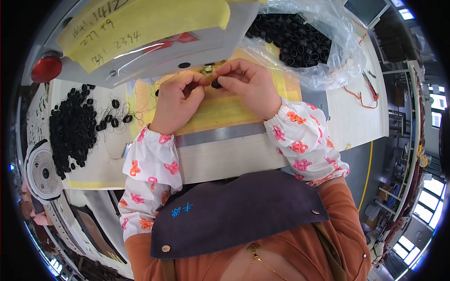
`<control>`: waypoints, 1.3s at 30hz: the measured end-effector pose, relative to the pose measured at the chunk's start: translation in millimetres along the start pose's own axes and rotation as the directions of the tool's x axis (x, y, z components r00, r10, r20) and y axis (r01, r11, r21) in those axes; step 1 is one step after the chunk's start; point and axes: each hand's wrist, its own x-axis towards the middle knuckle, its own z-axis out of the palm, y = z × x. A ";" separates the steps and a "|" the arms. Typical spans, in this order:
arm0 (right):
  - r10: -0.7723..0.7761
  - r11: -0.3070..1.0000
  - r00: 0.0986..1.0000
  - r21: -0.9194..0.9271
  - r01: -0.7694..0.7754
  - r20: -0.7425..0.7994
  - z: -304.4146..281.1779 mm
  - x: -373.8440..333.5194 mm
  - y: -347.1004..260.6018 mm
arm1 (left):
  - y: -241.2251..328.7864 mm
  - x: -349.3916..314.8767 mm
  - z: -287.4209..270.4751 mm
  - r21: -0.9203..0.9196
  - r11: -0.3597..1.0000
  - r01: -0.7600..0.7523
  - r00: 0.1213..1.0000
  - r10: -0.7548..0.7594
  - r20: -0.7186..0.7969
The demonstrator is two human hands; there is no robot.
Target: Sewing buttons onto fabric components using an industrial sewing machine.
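Between the thumb and fingers of my right hand [251, 89] is a small black loop [216, 83]. My left hand [174, 100] is closed in a pinch just to the left of it; its fingertips hide whatever they grip. Both hands are right in front of the metal presser foot [208, 70] of a white sewing machine [154, 58]. Yellow tape [220, 110] covers the work surface under them. Close to my left hand, a few loose black loops [115, 122] trail thin dark threads.
A large pile of black loops [75, 124] lies on the table at left, above a white fan [44, 171]. At far right, a clear plastic bag [347, 54] holds more black loops [300, 44]. Red-handled snips [372, 91] lie beyond it. A red knob [47, 69] juts out at upper left.
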 end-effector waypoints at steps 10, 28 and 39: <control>-0.021 0.993 0.995 -0.115 0.009 -0.101 5.8 5.3 15.6 | 5.7 2.3 2.4 0.012 1.000 0.029 0.997 -0.030 0.071; -0.400 0.821 0.913 -0.409 0.398 0.087 3.3 0.2 16.7 | 2.7 5.2 -12.4 -0.085 0.995 0.050 0.986 -0.036 0.161; -0.601 0.385 0.746 -0.714 0.585 0.287 9.0 -1.0 21.2 | 8.5 3.6 -1.9 -0.080 0.987 0.137 0.980 -0.123 0.158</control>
